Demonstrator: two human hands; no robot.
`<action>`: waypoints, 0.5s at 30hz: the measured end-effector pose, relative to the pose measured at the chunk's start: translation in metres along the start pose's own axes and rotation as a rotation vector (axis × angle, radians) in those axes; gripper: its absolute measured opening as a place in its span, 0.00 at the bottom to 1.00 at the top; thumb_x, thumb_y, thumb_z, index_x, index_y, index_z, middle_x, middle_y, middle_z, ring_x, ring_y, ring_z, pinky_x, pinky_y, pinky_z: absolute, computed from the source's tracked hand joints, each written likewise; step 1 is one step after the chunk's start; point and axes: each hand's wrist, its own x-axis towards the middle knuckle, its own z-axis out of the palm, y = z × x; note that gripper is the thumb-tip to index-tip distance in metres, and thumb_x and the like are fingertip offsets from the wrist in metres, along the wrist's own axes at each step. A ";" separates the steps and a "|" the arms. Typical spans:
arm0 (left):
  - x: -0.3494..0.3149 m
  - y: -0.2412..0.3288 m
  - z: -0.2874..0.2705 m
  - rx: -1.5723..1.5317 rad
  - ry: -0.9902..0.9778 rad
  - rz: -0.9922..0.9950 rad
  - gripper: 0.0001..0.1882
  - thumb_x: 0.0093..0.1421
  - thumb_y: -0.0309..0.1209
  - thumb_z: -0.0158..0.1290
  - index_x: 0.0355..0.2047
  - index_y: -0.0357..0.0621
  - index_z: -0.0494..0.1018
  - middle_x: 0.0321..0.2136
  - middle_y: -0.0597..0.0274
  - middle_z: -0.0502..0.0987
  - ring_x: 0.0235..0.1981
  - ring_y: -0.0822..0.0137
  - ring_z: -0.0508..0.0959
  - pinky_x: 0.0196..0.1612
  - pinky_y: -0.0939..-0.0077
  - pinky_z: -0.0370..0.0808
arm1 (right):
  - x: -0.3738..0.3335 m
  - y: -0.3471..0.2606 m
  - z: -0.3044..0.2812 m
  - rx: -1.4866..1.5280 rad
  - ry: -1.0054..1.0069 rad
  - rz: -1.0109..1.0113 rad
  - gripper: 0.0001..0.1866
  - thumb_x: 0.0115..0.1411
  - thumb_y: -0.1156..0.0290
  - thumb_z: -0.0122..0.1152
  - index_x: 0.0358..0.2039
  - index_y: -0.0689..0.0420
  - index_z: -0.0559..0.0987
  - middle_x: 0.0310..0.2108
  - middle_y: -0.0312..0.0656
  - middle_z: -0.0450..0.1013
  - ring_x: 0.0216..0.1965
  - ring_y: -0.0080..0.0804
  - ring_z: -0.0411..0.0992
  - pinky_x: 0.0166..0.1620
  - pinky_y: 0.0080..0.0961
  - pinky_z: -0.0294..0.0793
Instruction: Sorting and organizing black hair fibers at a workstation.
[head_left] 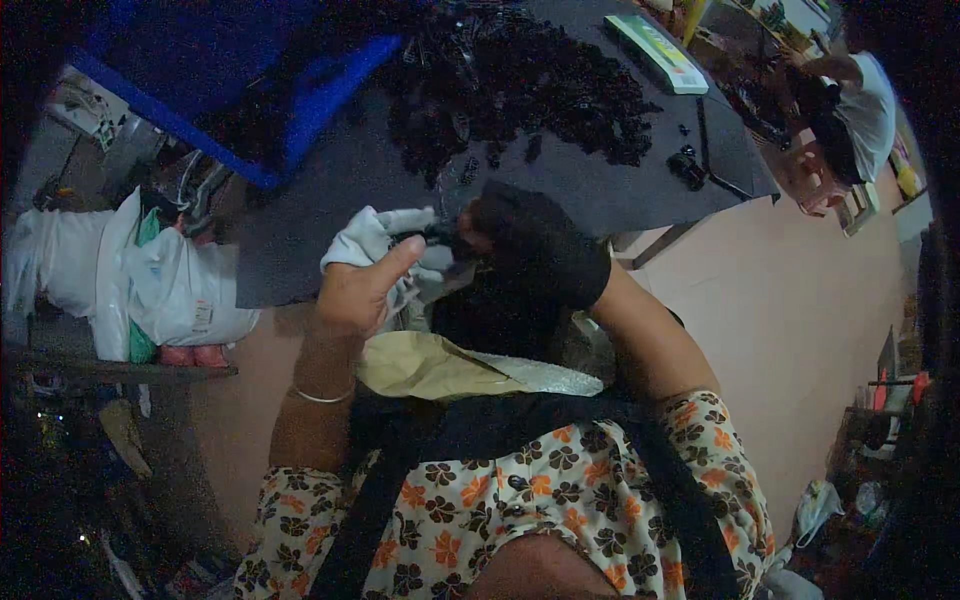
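My left hand (pixel 372 275) wears a white glove that leaves the thumb bare, and its fingers are closed around a small black part (pixel 438 234). A black glove with bare fingertips covers my right hand (pixel 545 240), which pinches at the same part from the other side. The part's exact kind is too dark and small to tell. Both hands meet over the near edge of the dark grey table (pixel 320 220). Beyond them lies a large heap of small black parts (pixel 530 85). Below my hands, an open brown paper bag with a bubble lining (pixel 420 365) rests at my lap.
A blue tray (pixel 290 130) stands at the far left of the table. At the far right lie a green-and-white box (pixel 655 55) and a few loose black pieces (pixel 687 168). White plastic packages (pixel 185 290) fill a shelf on the left. Another person (pixel 855 110) is at the upper right.
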 end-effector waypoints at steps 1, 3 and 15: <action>0.002 0.002 0.003 -0.001 -0.001 0.001 0.14 0.56 0.20 0.45 0.44 0.33 0.65 0.37 0.54 0.73 0.35 0.66 0.76 0.37 0.75 0.75 | 0.000 0.000 0.002 -0.002 0.001 0.001 0.11 0.45 0.73 0.59 0.32 0.60 0.73 0.29 0.47 0.69 0.30 0.45 0.69 0.32 0.31 0.69; 0.007 0.006 0.014 -0.399 0.293 -0.364 0.14 0.56 0.19 0.45 0.44 0.32 0.65 0.40 0.52 0.72 0.36 0.65 0.76 0.38 0.76 0.75 | 0.001 -0.001 0.008 0.118 0.203 0.275 0.08 0.49 0.73 0.58 0.30 0.60 0.73 0.26 0.45 0.69 0.28 0.41 0.70 0.31 0.28 0.69; 0.012 0.004 0.043 0.374 0.290 0.158 0.11 0.53 0.18 0.47 0.39 0.33 0.70 0.43 0.48 0.70 0.45 0.60 0.70 0.49 0.72 0.66 | 0.001 0.005 0.027 0.824 0.188 0.592 0.04 0.54 0.72 0.53 0.28 0.57 0.69 0.25 0.33 0.67 0.29 0.18 0.65 0.33 0.19 0.67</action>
